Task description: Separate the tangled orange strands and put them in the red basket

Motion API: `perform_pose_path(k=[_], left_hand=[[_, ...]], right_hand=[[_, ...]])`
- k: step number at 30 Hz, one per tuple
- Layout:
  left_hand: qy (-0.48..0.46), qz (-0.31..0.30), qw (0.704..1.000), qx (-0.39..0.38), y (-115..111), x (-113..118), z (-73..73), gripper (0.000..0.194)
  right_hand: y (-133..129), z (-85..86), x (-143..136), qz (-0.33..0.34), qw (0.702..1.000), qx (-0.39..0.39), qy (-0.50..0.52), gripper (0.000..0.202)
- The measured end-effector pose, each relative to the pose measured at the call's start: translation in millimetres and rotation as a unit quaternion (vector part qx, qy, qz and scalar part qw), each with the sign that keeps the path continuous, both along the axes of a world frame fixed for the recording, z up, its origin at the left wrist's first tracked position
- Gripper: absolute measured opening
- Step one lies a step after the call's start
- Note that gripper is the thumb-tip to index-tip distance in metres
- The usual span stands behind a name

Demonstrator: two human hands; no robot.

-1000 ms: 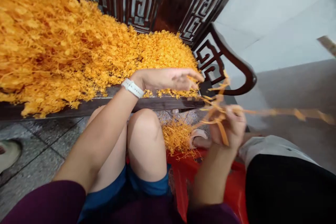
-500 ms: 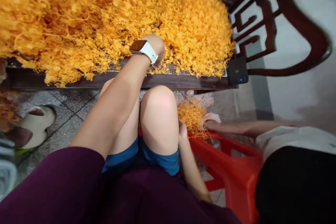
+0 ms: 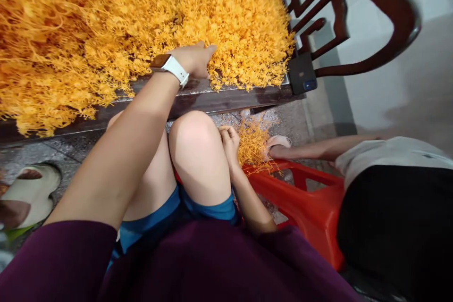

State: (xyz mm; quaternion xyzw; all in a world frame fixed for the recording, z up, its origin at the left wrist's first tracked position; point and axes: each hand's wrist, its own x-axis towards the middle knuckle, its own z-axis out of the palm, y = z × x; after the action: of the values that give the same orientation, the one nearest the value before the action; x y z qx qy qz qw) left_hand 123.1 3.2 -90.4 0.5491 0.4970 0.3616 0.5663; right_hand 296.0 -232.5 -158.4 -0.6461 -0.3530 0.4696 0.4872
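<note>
A large heap of orange stringy pieces (image 3: 141, 23) covers the dark wooden bench (image 3: 226, 100). My left hand (image 3: 197, 58), with a white-strapped watch (image 3: 173, 68) on its wrist, reaches over the heap's front edge, thumb and fingers apart, some fingertips hidden. Nothing shows between them. Beside my right knee, my right hand (image 3: 230, 144) has its fingers curled in; whatever they may hold is hidden. A loose orange pile (image 3: 254, 144) lies just right of that hand, near the floor.
A red plastic stool (image 3: 311, 203) stands at the right, near another person's leg and slippered foot (image 3: 278, 147). A dark box-like object (image 3: 302, 74) sits at the bench's right end. Another person's pale shoe (image 3: 38, 188) is at the left.
The view has shifted, moving the bench leftward. My left hand has turned so its thumb and fingers show apart. My right hand has come up and forward along the knee.
</note>
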Motion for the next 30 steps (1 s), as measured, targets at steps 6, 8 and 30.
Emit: perform_pose_path(k=[6, 8, 30], left_hand=[[0.081, -0.016, 0.997, 0.013, -5.2, 0.8, 20.8, 0.077], [0.184, -0.028, 0.981, 0.054, -10.1, -0.2, 32.4, 0.106], [0.333, 0.301, 0.893, 0.009, -2.5, -74.1, 58.7, 0.080]], right_hand=[[5.1, -5.9, -3.2, -0.007, 1.000, 0.016, -0.006, 0.013], [6.2, -8.3, -4.0, -0.012, 1.000, 0.019, -0.018, 0.013], [13.5, -6.4, -0.2, 0.008, 1.000, 0.020, -0.007, 0.015]])
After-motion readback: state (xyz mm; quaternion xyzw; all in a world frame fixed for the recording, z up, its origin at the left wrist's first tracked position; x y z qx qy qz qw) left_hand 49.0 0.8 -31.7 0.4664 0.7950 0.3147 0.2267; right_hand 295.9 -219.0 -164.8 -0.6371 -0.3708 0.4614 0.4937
